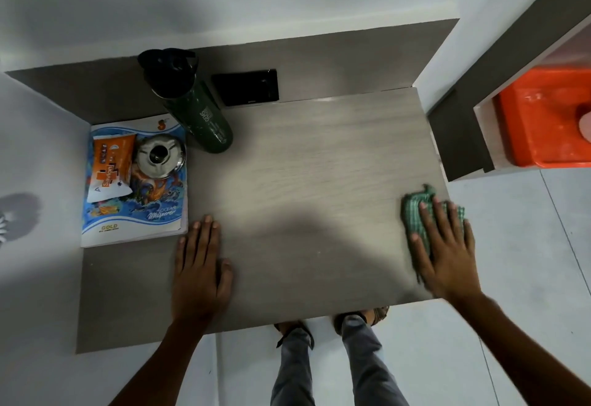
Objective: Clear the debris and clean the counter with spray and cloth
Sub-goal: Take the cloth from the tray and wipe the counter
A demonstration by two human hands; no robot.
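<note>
Surface: grey wood-grain counter (307, 181) set into a white-walled corner, filling the middle of the frame; pale floor tiles show along the bottom and right.

Left hand (200, 272): lower centre-left, lying flat and empty with fingers spread on the counter near its front edge. I read it as bracing, not holding anything.

Right hand (443, 247): lower right, palm down with fingers spread, pressing the cloth onto the counter at its right edge; it pins the fabric without clenching it.

Cloth (415, 216): green checked, bunched under and ahead of my right fingers, right at the counter's right-hand margin.

Key relation: the unwiped span runs leftward from the cloth toward the middle of the frame. The right hand owns the cloth, so the next stroke is, in my judgement, a sweep toward frame left, across the counter's width.

Notebook (134, 181): left of frame, just beyond my left fingertips, its long side running front to back.

Wipes packet (110, 165): orange, lying on the notebook.

Steel lid (160, 157): round, shiny, also on the notebook, beside the packet.

Bottle (192, 104): dark green, upper left, standing near the notebook's far corner.

Black panel (245, 87): on the back panel, upper centre.

Spray: I see none in frame.

Orange tub (537, 124): far right, off the counter.
</note>
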